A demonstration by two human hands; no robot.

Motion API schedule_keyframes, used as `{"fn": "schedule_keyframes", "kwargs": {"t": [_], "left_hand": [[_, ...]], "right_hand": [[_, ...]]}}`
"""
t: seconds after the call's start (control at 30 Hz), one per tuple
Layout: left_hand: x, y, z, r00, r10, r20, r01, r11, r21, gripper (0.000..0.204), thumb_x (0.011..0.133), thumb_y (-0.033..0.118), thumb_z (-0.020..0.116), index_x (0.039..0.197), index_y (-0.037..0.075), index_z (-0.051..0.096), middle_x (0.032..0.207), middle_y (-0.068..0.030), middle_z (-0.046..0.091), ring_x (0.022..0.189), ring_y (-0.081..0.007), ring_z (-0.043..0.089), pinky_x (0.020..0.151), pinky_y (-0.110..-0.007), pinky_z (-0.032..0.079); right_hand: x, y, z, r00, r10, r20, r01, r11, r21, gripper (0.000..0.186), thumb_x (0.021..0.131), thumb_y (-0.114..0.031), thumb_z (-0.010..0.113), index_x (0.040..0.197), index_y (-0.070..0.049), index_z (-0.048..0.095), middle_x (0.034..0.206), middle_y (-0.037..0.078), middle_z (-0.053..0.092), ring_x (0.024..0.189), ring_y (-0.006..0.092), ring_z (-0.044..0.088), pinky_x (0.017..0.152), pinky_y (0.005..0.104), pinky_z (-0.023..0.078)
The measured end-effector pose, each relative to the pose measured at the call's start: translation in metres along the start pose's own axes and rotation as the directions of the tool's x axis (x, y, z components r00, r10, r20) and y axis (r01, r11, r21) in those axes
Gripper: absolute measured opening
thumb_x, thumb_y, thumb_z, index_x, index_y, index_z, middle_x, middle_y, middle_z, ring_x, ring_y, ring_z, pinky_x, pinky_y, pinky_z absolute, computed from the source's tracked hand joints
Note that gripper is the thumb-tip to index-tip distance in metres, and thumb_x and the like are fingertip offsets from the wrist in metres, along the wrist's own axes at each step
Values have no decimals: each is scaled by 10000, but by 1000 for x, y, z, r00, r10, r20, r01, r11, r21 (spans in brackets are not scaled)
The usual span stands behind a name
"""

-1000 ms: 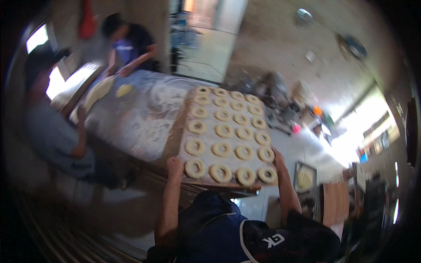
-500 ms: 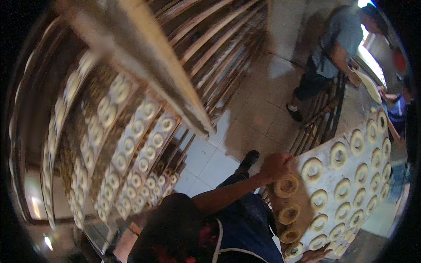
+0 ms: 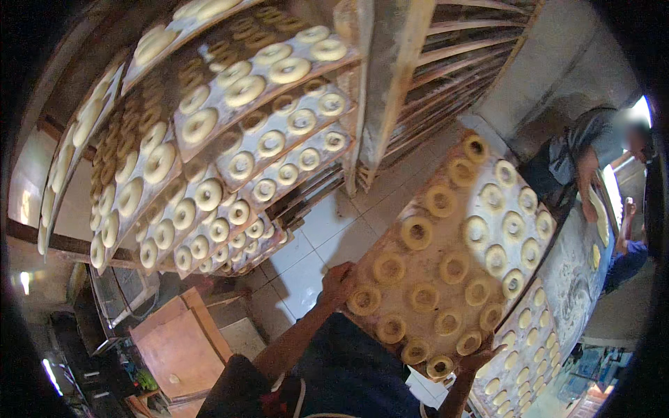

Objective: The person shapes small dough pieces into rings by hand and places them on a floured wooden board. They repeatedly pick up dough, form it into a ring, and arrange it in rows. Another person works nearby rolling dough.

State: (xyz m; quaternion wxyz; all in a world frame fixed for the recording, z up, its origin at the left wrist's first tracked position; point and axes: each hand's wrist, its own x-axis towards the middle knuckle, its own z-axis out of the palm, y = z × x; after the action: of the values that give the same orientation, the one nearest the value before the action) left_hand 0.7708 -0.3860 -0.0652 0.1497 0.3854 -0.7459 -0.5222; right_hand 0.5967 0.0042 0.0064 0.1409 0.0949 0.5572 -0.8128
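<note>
In the head view, I have the loaded wooden board [image 3: 421,265] across the middle of the picture, over the tiled floor [image 3: 306,251] and toward the flour-dusted bench [image 3: 568,285]. My left hand [image 3: 338,282] has its fingers clenched on the board's left corner; my right hand [image 3: 479,359] grasps its lower edge, some fingers hidden under it. Rows of dough rings [image 3: 401,267] cover it, most in shadow. A wooden rack [image 3: 390,90] of similar boards fills the upper left, cut off above. A grey-shirted co-worker [image 3: 564,150] leans at the bench; a second person shows mainly as a blue sleeve [image 3: 627,261]. I cannot tell whether the blue containers [image 3: 585,366] at lower right carry labels.
</note>
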Motion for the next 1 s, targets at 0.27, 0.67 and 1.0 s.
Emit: {"fn": "schedule_keyframes", "kwargs": {"t": [0.27,0.67,1.0], "left_hand": [[-135,-184,-73,860,-469,-202,395,861,-321,290,957,281,545,936,8,641,786,-9,606,772,-140,578,695,-344,488],[-257,-342,10,515,-715,-473,350,679,-646,229,960,197,580,1036,-18,606,924,-91,633,824,-199,597,766,-347,515],[-198,-280,101,374,-683,-628,165,715,-679,324,976,299,566,900,-15,551,811,-70,573,744,-186,529,668,-336,475]], "right_hand": [[-12,135,50,910,373,180,-379,925,2,862,936,-742,233,1368,-35,470,1384,175,513,1283,344,483,1112,535,348],[101,322,59,786,525,325,-438,846,-305,733,972,-666,330,1219,-24,583,1041,99,640,1040,266,603,981,408,449],[281,404,96,684,579,443,-314,783,-538,682,1025,-582,243,1346,-31,485,1353,129,495,1221,272,497,1062,424,385]]}}
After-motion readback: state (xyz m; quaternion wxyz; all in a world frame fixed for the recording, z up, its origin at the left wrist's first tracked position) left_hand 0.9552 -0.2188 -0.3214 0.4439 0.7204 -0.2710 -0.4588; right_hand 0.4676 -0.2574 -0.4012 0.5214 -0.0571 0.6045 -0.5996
